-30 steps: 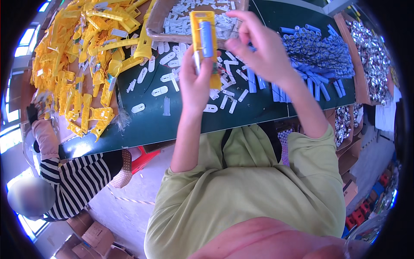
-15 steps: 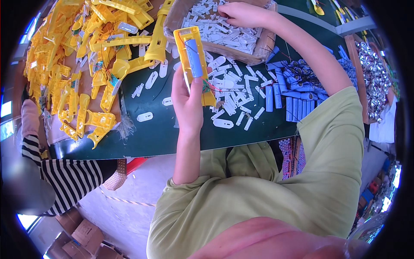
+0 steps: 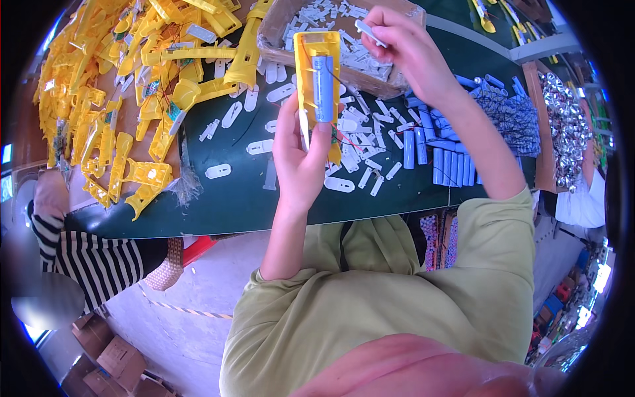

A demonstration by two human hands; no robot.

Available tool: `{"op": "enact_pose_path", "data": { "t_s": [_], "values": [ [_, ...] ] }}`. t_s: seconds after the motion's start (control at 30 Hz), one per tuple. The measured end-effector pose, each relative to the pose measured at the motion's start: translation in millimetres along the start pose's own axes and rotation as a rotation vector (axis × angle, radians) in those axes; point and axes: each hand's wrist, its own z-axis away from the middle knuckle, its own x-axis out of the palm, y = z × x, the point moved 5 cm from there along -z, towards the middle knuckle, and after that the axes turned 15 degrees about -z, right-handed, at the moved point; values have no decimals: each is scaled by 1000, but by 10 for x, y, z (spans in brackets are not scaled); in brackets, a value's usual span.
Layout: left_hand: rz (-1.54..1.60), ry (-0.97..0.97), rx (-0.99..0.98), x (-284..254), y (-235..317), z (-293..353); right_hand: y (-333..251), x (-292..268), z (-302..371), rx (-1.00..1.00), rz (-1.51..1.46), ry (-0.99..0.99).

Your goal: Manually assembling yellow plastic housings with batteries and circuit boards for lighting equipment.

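My left hand [image 3: 301, 155] is closed around a yellow plastic housing [image 3: 305, 73], held upright above the table. A blue cylindrical battery [image 3: 323, 89] lies inside the housing, with my thumb at its lower end. Thin red and dark wires show beside it. My right hand [image 3: 410, 49] pinches a small white plastic strip [image 3: 370, 33] between thumb and fingers, over the right side of a cardboard box [image 3: 281, 49]. The box holds many similar small white parts [image 3: 317, 16].
Yellow housings [image 3: 86, 92] are heaped at left. Loose white pieces [image 3: 354, 135] lie under my left hand's side. Blue batteries [image 3: 453, 165] with wires sit at right, beside a tray of shiny metal parts [image 3: 562, 126]. A person in striped sleeves [image 3: 99, 264] is at left.
My right hand has come out of the box toward me, bringing up a white plastic strip. My left hand has shifted slightly right with the housing, which is now more upright.
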Motion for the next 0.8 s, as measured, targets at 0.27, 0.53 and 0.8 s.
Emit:
{"op": "enact_pose_path", "data": {
  "t_s": [0.27,0.53,0.8],
  "values": [
    [-14,-116,63,176,180,229,-250,354,513,-18,-638,189],
    [-81,-129,133,284,401,425,-613,290,905,-447,-177,271],
    [-295,-136,306,415,554,628,-881,153,1199,-734,-145,366]
  ]
}}
